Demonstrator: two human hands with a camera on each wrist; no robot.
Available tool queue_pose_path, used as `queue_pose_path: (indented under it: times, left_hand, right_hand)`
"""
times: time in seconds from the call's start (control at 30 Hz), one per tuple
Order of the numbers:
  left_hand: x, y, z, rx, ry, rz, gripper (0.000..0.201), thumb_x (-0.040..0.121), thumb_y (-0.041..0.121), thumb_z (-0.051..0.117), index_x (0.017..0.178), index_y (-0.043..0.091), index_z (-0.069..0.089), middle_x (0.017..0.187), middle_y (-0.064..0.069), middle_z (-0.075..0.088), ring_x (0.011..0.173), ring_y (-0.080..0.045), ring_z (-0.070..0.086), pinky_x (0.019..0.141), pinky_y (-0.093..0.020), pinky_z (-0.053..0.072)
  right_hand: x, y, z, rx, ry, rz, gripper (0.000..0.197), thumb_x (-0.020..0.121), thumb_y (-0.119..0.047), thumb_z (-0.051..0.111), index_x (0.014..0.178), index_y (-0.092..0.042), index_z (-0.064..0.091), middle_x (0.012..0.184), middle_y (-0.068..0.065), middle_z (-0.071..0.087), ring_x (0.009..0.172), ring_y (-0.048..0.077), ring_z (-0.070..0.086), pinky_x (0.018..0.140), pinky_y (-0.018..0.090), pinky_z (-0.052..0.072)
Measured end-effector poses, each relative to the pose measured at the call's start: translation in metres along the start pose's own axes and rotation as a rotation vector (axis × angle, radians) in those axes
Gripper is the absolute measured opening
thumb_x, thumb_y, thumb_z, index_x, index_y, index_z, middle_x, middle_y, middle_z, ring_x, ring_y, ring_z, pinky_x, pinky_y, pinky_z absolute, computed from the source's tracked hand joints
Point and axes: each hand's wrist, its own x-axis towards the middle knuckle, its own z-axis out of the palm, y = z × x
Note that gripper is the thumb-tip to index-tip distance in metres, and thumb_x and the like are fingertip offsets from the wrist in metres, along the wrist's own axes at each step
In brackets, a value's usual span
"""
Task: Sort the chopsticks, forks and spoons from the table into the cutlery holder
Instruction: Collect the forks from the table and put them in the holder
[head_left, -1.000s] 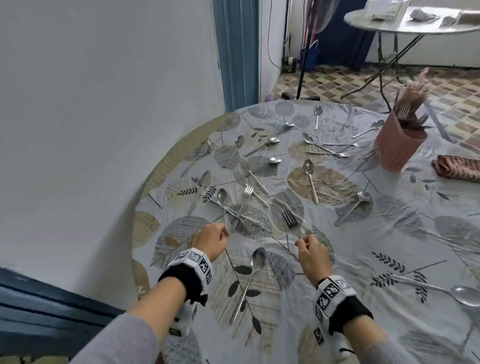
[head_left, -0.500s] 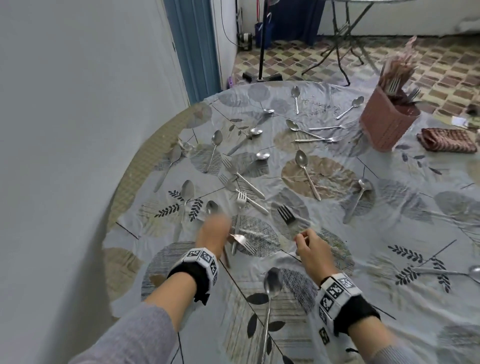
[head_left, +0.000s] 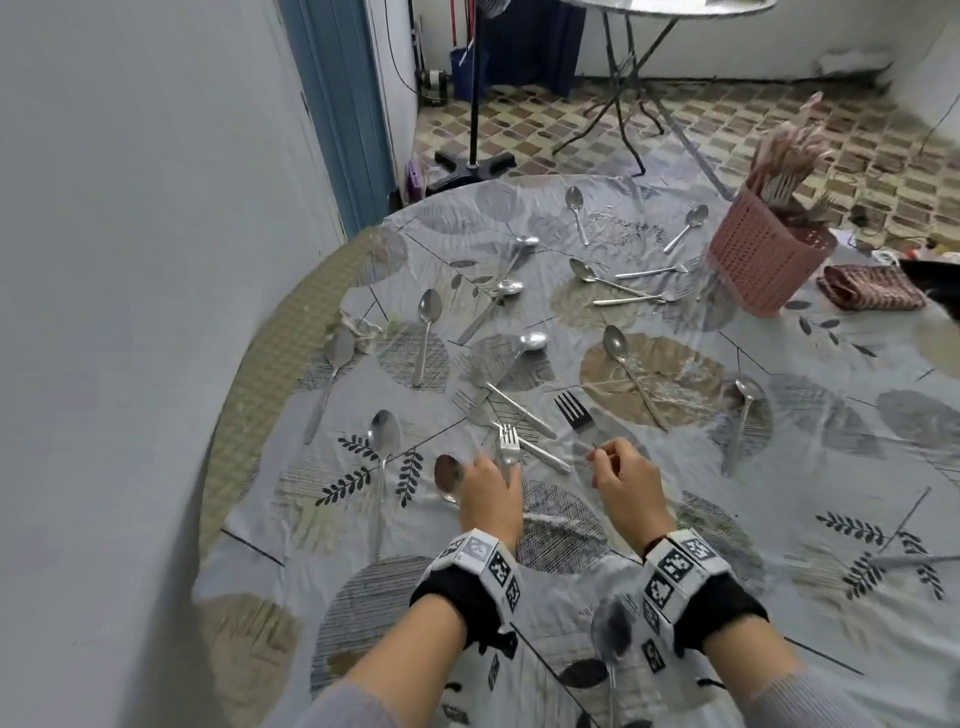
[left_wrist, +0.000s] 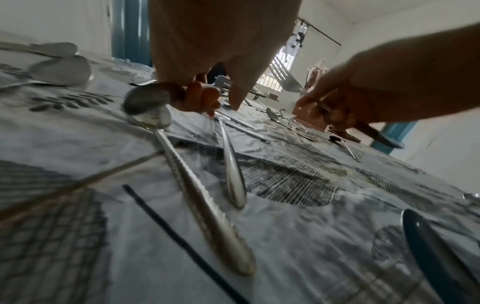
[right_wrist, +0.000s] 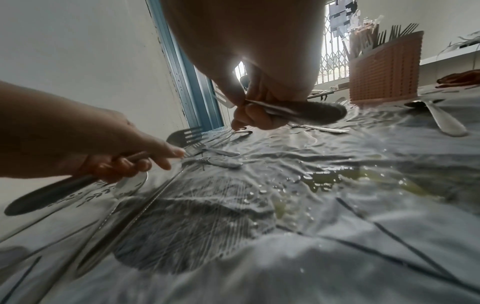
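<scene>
Your left hand (head_left: 491, 493) now grips a shiny metal spoon (head_left: 448, 475) and a silver fork (head_left: 509, 447) together, both lifted off the leaf-print tablecloth (head_left: 779, 493); half a second ago that fork lay flat. Your right hand (head_left: 626, 480) pinches a dark-tined fork (head_left: 574, 413). The pink woven cutlery holder (head_left: 763, 260) waits well apart, far right.

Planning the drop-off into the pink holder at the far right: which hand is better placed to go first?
Right, probably. The right hand already grips a fork and is on the cutlery holder's side; the left hand, holding a spoon and fork, would have to cross over.
</scene>
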Motion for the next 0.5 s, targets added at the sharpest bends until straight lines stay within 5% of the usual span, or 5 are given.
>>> queue_pose_path:
  times: [0.1, 0.33, 0.5]
  left_hand:
    - [0.004, -0.003, 0.012, 0.087, -0.022, -0.028, 0.037, 0.090, 0.032, 0.056, 0.109, 0.000, 0.052, 0.110, -0.011, 0.054, 0.102, -0.023, 0.053, 0.089, -0.029, 0.043]
    - [0.011, -0.010, 0.003, -0.138, 0.124, 0.059, 0.023, 0.096, 0.024, 0.043, 0.098, 0.003, 0.052, 0.103, -0.007, 0.048, 0.087, -0.019, 0.053, 0.083, -0.030, 0.050]
    - [0.019, -0.016, -0.031, -0.201, 0.335, 0.092, 0.028, 0.097, 0.028, 0.036, 0.096, 0.006, 0.052, 0.094, -0.003, 0.046, 0.092, -0.019, 0.044, 0.077, -0.027, 0.038]
  right_hand:
    - [0.011, -0.001, 0.001, -0.012, 0.006, 0.002, 0.019, 0.097, -0.017, 0.039, 0.091, -0.005, 0.054, 0.077, 0.009, 0.061, 0.054, 0.014, 0.048, 0.048, 0.022, 0.037]
    - [0.027, -0.006, 0.012, -0.109, 0.056, 0.001, 0.018, 0.097, -0.016, 0.039, 0.090, -0.009, 0.054, 0.078, 0.002, 0.054, 0.060, 0.006, 0.045, 0.052, 0.014, 0.030]
    - [0.046, -0.026, 0.045, -0.124, -0.058, -0.064, 0.013, 0.093, -0.013, 0.048, 0.100, -0.005, 0.055, 0.096, 0.006, 0.053, 0.075, 0.012, 0.050, 0.069, 0.022, 0.046]
